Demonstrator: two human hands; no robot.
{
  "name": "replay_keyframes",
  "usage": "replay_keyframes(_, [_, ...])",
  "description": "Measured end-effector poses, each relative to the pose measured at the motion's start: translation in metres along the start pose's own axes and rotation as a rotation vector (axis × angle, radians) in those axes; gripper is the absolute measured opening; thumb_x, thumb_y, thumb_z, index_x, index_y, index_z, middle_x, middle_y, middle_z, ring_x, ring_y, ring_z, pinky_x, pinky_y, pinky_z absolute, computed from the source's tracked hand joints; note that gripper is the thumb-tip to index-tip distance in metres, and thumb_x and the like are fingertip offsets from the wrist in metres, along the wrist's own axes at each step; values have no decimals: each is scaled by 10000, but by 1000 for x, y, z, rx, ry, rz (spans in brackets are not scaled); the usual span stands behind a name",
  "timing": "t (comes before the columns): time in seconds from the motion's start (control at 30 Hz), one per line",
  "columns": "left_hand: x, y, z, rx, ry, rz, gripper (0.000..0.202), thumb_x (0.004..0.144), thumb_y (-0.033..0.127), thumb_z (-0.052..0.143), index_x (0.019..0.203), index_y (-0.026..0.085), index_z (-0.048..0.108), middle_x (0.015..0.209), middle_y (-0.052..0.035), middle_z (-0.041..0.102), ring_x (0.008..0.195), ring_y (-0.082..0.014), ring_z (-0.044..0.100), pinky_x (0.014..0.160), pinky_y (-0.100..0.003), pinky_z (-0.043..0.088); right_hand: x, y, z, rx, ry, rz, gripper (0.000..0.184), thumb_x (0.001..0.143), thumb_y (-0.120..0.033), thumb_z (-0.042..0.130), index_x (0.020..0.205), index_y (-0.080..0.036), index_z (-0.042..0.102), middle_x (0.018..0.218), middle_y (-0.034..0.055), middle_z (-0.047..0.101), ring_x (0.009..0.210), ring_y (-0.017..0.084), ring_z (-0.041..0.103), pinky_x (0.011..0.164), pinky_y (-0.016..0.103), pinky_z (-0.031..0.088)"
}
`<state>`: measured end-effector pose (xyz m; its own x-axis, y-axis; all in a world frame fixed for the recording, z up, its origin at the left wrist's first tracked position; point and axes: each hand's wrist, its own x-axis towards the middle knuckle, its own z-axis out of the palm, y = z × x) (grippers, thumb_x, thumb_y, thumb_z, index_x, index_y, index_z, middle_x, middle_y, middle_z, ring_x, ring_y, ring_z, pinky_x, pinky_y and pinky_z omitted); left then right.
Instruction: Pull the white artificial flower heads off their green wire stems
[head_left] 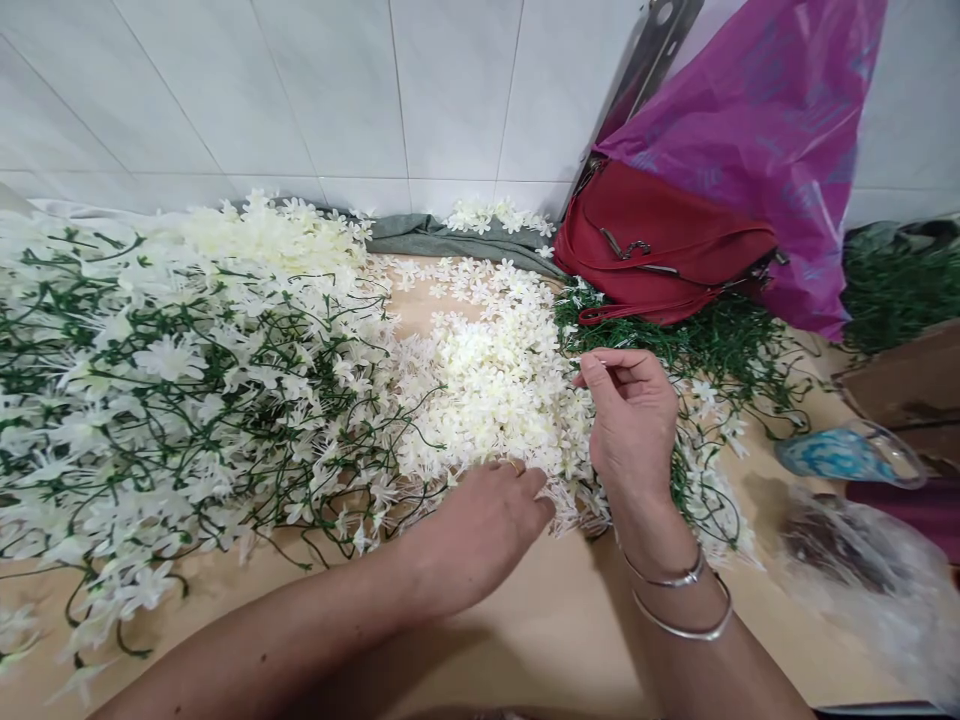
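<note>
My left hand (491, 530) reaches over the near edge of a heap of loose white artificial flower heads (487, 385). Its fingers are curled down, and their tips are hidden, so what they grip does not show. Just right of the heap, my right hand (636, 415) is raised with thumb and forefinger pinched together. A tiny whitish piece shows at their tips, too small to name. Pale thin stamen-like pieces (574, 505) lie beside my left fingers. To the left spreads a large pile of white flowers on green stems (172, 400).
A red handbag (660, 240) and purple plastic bag (765, 130) stand at the back right. Green stems (720, 345) lie before them. Farther right are a blue-patterned item (836, 452) and a clear plastic bag (877, 580). A tiled wall (457, 90) closes off the back.
</note>
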<state>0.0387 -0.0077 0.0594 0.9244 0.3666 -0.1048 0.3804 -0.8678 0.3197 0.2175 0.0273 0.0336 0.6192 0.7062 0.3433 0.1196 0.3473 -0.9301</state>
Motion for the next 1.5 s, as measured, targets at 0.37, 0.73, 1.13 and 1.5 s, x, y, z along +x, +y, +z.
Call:
replay_keyframes(0.37, [9,-20,1,112,120,-193,263,907,-33,444,1004,153,603,992,-83,642,709,-185,607,626,-321,420,-2,3,1,0,-20,8,149,809,-268,794,859,-202,670,819,-17,667,693,129,604,709,296,491])
replay_keyframes(0.73, [5,-43,-21,-583,658,-227,134,1002,245,607,1012,217,738,1010,-34,788,899,-184,733,852,-321,556,-9,2,2,-28,-71,0,136,847,-292,774,906,-213,681,925,8,691,763,142,607,784,311,500])
replay_keyframes(1.13, [8,-71,-29,-1361,802,-419,350,833,389,786,1100,177,707,1122,-106,801,961,-194,751,883,-348,597,-25,-7,12,81,-281,108,84,861,-269,778,850,-240,700,927,11,700,790,151,619,805,324,519])
replay_keyframes(1.5, [1,-65,-35,-1065,585,-295,198,908,367,678,977,184,709,798,-29,721,716,-145,661,694,-273,530,-10,-3,4,100,-46,50,131,849,-295,789,889,-222,689,937,4,701,733,124,601,747,292,498])
